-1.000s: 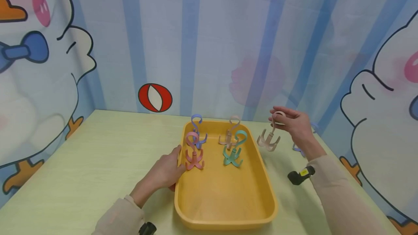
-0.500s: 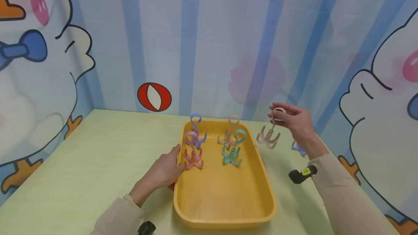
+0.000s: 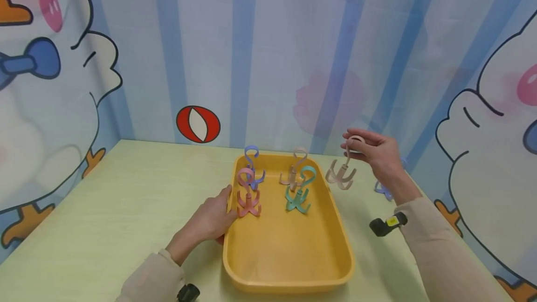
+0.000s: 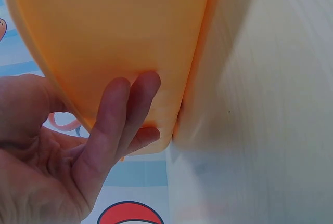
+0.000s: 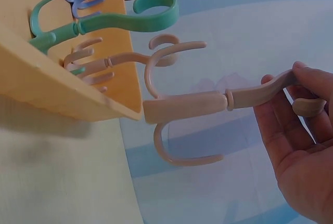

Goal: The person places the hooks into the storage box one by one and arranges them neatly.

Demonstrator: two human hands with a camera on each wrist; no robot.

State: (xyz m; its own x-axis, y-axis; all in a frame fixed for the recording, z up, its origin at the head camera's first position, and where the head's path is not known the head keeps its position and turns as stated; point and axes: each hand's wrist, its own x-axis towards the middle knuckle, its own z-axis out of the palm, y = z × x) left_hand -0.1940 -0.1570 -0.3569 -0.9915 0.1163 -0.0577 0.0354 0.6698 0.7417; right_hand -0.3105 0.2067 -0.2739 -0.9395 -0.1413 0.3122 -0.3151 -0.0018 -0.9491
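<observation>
My right hand [image 3: 375, 153] pinches a beige multi-prong hanging hook [image 3: 341, 176] by its curved top, holding it in the air just beyond the tray's right rim. Its prongs point down and out. On the left, my left hand [image 3: 211, 216] grips the side of a yellow tray [image 3: 289, 285]; in the left wrist view its fingers [image 4: 106, 115] lie along the outer wall. Inside the tray stand a pink hook [image 3: 249, 204], a blue hook [image 3: 253, 178], a second beige hook [image 3: 292, 178] and a green hook [image 3: 298, 199].
Another blue hook [image 3: 383, 191] lies on the pale table [image 3: 105, 227] at the right, partly hidden behind my right wrist. A striped cloth backdrop [image 3: 272, 59] with cartoon ducks rises behind the table's far edge.
My right hand has risen slightly with the beige hook and shifted a little left, toward the tray. The left hand and the tray keep their place.
</observation>
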